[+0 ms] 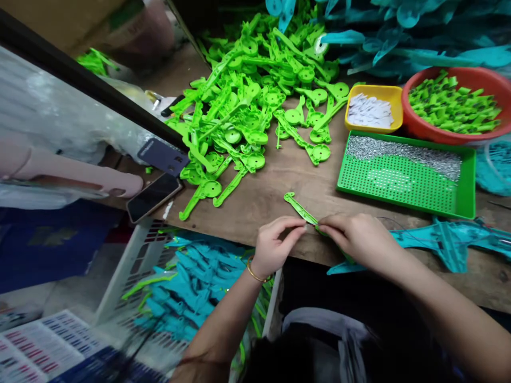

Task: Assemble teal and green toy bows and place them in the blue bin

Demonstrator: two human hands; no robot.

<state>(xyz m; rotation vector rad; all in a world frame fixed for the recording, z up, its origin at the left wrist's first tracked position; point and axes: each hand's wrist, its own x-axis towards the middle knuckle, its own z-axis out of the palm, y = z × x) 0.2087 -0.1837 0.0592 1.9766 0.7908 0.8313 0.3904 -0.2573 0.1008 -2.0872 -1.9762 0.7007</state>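
Near the table's front edge, a long green plastic part lies slantwise between my hands, its hooked end pointing away from me. My right hand is closed on its near end, fingers covering that portion. My left hand, with a gold bangle at the wrist, pinches at the part's left side; something tiny and dark sits at the fingertips, too small to name. Under and beside my right hand rests a teal plastic part with thin wires along it.
A heap of green plastic parts covers the back. At right stand a green perforated tray of small metal pieces, a yellow bowl of white pieces and a red basin. A phone and a white crate are left.
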